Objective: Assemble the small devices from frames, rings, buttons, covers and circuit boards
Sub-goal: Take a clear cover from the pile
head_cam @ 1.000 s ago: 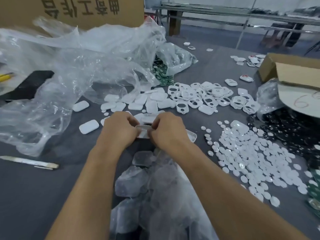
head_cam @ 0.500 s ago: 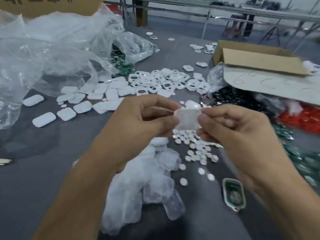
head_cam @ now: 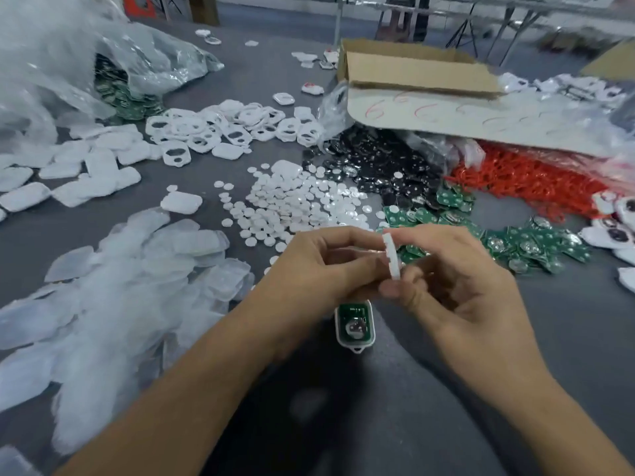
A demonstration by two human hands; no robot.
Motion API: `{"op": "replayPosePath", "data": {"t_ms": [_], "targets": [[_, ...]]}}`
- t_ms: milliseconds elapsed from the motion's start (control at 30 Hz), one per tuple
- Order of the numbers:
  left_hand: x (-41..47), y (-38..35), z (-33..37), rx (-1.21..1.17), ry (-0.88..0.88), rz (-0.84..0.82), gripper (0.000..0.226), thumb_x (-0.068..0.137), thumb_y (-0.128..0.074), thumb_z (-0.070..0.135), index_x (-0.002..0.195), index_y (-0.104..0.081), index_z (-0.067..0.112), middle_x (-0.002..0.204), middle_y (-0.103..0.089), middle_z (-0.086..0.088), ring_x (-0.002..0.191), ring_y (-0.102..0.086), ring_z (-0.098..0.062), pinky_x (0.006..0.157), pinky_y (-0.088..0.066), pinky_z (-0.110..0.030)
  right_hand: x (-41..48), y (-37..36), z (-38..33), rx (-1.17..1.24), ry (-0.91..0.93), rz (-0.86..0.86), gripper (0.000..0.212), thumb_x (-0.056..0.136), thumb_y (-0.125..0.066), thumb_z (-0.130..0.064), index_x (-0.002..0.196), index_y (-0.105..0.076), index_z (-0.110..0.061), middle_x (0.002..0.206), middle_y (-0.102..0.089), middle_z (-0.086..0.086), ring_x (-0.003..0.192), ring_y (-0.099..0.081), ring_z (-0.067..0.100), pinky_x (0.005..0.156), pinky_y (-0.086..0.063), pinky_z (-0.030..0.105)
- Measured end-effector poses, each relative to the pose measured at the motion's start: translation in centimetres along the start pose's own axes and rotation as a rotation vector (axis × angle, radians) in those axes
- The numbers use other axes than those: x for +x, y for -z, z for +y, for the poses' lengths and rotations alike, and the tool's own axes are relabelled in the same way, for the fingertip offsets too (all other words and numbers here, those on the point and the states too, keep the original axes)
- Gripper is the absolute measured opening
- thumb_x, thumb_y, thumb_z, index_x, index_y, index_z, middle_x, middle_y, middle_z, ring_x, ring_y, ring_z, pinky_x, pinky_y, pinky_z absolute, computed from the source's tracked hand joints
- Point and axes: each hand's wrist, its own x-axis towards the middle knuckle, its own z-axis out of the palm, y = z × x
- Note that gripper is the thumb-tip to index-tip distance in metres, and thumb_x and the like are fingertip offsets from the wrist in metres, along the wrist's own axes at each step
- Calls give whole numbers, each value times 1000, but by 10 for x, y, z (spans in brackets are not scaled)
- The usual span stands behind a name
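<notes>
White part (head_cam: 391, 257) is held edge-on above the table, pinched between the curled fingers of the left hand (head_cam: 319, 266) and right hand (head_cam: 460, 283), probably turned for fitting. Half-built device (head_cam: 354, 326), board exposed, lies just beneath. Buttons (head_cam: 302, 201) beyond, translucent covers (head_cam: 130, 269) crowd left. Bare table (head_cam: 567, 338) to the right leaves room.

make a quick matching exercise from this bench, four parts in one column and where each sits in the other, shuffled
Things
1. white piece
2. red rings
3. round white buttons
4. shell with green board

Places
A. on the table, just below the hands
B. pinched edge-on between left hand and right hand
C. heaped far right, by the cardboard box
D. spread mid-table, beyond the hands

Pairs: 1-B, 2-C, 3-D, 4-A
</notes>
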Motion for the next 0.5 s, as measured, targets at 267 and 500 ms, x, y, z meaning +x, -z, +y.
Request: {"op": "replayPosePath", "data": {"t_ms": [267, 500], "targets": [[1, 11, -5, 176, -164, 40, 13, 89, -74, 4, 102, -72, 5, 97, -79, -13, 92, -77, -25, 77, -59, -25, -5, -1, 1, 397, -187, -131, 42, 75, -78, -4, 116, -72, -8, 113, -69, 17, 93, -73, 17, 79, -56, 19], [-2, 16, -3, 286, -219, 23, 16, 83, -81, 7, 97, -77, 14, 96, -79, -3, 91, -77, -16, 75, -57, -20, -6, -1, 5, 391, -210, -135, 46, 69, -87, -8, 112, -73, -17, 106, -73, 8, 94, -74, 23, 82, -58, 25]]}}
